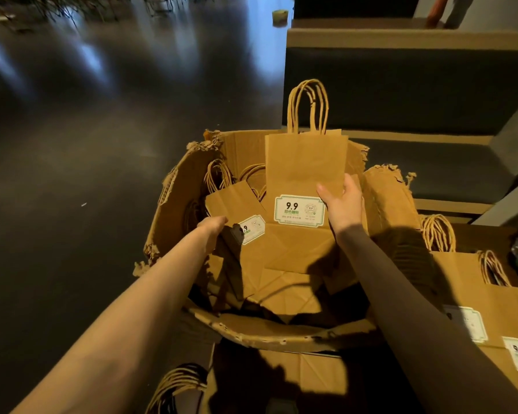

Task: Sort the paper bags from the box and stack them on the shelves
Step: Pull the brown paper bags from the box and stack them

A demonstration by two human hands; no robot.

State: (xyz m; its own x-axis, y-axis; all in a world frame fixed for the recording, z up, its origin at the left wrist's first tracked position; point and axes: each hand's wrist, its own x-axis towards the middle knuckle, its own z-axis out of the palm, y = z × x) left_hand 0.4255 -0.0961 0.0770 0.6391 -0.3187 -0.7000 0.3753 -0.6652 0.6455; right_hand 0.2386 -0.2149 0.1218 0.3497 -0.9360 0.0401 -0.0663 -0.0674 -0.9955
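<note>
A flat brown paper bag (pixel 304 171) with twisted paper handles (pixel 308 106) stands upright above the torn cardboard box (pixel 177 204). A white sticker (pixel 299 209) edged in green sits low on its face and reads "9.9" in black; the smaller green print beneath is too fine to read. The right hand (pixel 343 206) holds this bag at its right edge, thumb lying across the front just beside the sticker, the other fingers hidden behind the paper. A second bag (pixel 237 201) of the same kind lies tilted inside the box to the left, with a like sticker (pixel 251 230) partly in shadow. The left hand (pixel 213 231) reaches down at this bag's lower edge; its fingers are hidden, so its grip cannot be told. More bags (pixel 491 309) lie stacked flat outside the box at right, below the dark shelves (pixel 401 85).
</note>
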